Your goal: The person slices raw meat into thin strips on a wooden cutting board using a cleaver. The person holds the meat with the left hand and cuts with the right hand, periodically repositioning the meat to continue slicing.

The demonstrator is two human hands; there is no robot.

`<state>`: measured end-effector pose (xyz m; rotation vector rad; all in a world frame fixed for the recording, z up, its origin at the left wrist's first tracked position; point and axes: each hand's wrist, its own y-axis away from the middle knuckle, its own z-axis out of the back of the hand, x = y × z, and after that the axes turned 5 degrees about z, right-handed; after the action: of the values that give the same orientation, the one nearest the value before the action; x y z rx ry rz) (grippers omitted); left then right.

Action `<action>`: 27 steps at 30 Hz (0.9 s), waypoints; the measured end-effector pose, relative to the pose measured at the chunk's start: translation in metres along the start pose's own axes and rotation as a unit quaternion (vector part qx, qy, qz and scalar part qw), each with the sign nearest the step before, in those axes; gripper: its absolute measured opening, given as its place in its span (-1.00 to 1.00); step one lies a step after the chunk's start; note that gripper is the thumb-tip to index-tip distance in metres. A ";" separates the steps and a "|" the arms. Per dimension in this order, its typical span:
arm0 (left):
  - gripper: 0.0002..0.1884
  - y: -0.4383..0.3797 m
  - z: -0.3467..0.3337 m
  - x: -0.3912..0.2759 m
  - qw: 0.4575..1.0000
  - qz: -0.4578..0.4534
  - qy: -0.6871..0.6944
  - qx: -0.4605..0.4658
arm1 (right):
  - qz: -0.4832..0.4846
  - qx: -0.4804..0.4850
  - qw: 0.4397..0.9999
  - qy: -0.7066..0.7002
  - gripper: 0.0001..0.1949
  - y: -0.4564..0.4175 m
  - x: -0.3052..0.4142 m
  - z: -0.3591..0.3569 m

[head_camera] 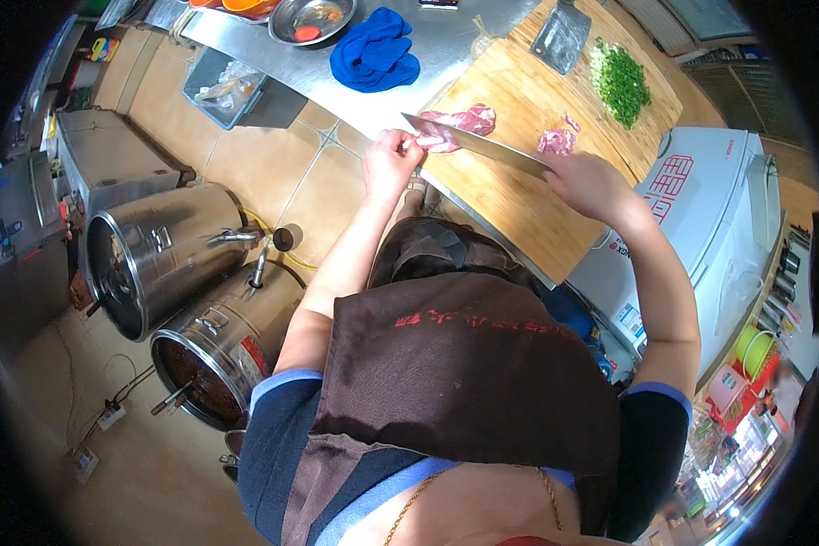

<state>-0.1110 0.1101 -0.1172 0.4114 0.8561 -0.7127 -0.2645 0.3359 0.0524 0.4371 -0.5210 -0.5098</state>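
On a wooden cutting board [519, 211] lies a piece of raw meat [476, 121]. My left hand [391, 162] grips the meat's near-left end at the board's edge, its fingers curled. A long knife [481, 145] is in my right hand [587, 183], its blade crossing over the meat and its tip pointing left. The blade hides part of the meat. Smaller meat pieces [556, 141] lie just beyond my right hand. Chopped green onions [621, 83] are heaped on the far right part of the board, with a cleaver [562, 37] to their left.
A blue cloth [375, 51] and a metal bowl [312, 19] rest on the steel table [246, 42]. Below it stands a grey bin [224, 89]. Two large steel pots [170, 252] stand on the floor at left. A white appliance [696, 205] is right of the board.
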 end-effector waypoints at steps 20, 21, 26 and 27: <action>-0.87 0.013 0.017 -0.002 0.992 -0.125 -0.003 -0.035 | -0.159 -0.073 0.922 -0.344 -0.74 0.077 0.002 -0.094; -0.86 0.011 0.017 -0.007 0.989 -0.147 -0.012 -0.016 | -0.142 -0.105 0.924 -0.340 -0.74 0.075 0.004 -0.099; -0.82 -0.001 0.000 -0.018 0.975 -0.175 -0.137 0.017 | -0.088 -0.114 0.951 -0.274 -0.74 0.059 0.016 -0.088; -0.82 -0.001 -0.002 -0.019 0.972 -0.165 -0.167 0.014 | -0.079 -0.117 0.955 -0.259 -0.75 0.058 0.017 -0.088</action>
<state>-0.1220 0.1182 -0.1031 0.1655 0.5981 -1.0685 -0.1819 0.3953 0.0191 0.1101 -0.9226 -0.8398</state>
